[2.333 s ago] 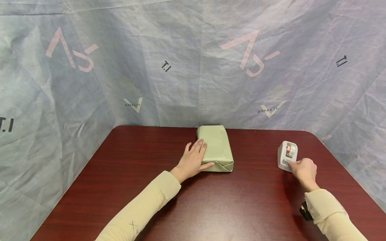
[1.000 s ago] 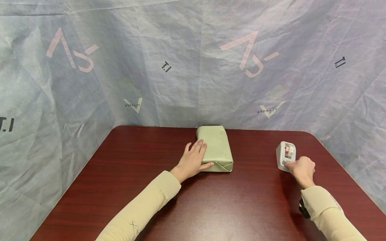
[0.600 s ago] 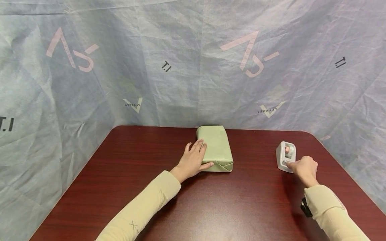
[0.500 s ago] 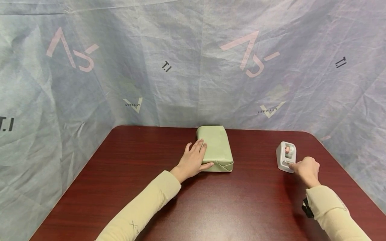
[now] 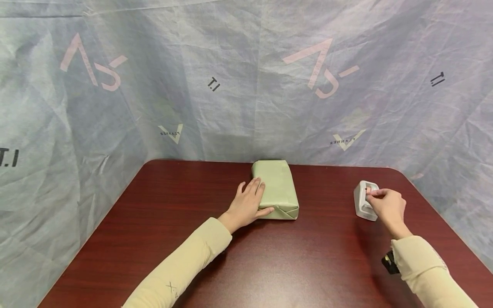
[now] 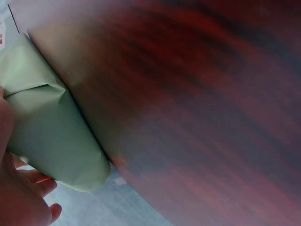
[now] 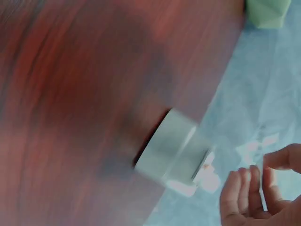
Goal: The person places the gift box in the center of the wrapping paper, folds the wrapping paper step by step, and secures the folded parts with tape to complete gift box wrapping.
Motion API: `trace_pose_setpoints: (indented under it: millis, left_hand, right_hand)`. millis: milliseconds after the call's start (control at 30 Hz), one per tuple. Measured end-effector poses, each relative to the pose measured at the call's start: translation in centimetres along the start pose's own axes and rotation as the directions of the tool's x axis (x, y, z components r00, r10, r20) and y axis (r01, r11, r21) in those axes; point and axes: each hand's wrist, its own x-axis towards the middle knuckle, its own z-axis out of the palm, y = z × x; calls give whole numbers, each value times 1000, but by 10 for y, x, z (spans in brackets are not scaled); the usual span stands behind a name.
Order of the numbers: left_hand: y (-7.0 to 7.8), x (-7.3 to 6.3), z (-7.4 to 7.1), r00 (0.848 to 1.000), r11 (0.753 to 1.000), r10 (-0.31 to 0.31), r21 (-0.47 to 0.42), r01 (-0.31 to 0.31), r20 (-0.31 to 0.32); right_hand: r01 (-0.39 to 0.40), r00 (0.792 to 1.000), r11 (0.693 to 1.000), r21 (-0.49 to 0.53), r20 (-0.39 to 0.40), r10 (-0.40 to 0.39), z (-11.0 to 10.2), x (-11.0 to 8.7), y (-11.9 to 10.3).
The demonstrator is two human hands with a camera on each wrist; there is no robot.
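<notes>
We're finding the green parcel lying toward the back of the table, its long axis running away from us. The left hand, the nearer of the 2, is resting along its left side, fingers loosely spread, gripping nothing. Off to the parcel's right, well apart, the tape dispenser is standing, with the right hand hovering just above, thumb and finger pinching what is looking like tape. From that hand, the parcel is lying leftward.
</notes>
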Motion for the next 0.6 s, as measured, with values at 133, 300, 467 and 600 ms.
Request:
trace_pose_setpoints:
  millis: [133,300,467,600]
  left_hand:
    - [0,0,0,1000,1000,0,7,0,1]
    - [0,0,0,1000,1000,-2,8,2,11]
    - [0,0,0,1000,1000,-1,6,1,15]
    - [0,0,0,1000,1000,1,9,-1,15]
  right_hand:
    - [68,997,997,31,-30,-67,6,-1,-15]
    - [197,980,976,98,-45,-193,19,-8,-29]
    - [285,958,933,219,-25,-286,33,-16,-40]
    - [316,945,911,265,0,-327,42,-22,-49]
